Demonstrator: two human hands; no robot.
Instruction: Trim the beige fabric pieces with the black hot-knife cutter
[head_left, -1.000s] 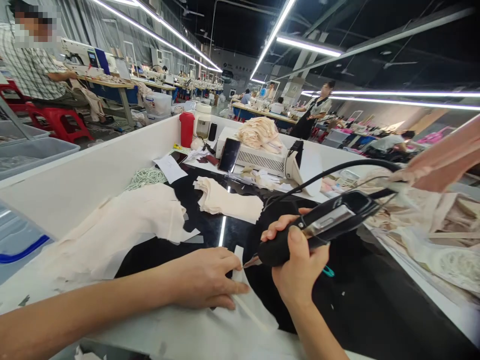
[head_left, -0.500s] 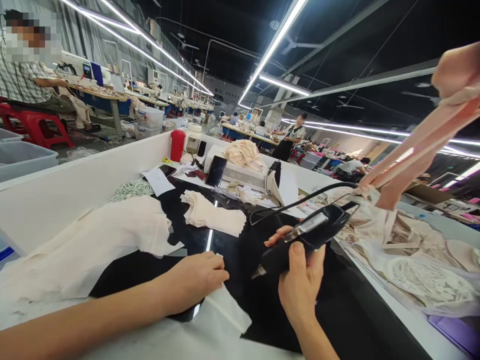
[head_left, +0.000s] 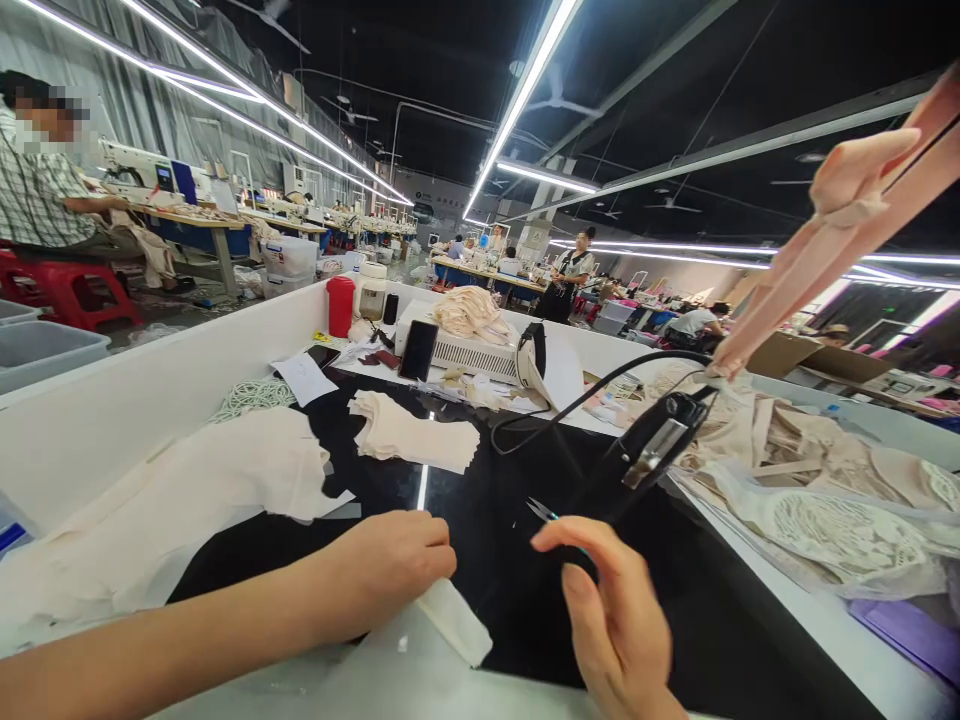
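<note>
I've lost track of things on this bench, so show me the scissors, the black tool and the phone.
Scissors [head_left: 542,511]: head view, on the blades.
Black tool [head_left: 654,453]: head view, on the silver plate along its body.
Phone [head_left: 418,350]: head view, mid-screen.

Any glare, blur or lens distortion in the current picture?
Head view: white glare on the ceiling lights, a reflected streak on the black tabletop; head view too: the black tool looks smeared at its lower end, the right hand slightly soft; same head view: wide-angle stretch toward the edges.
</note>
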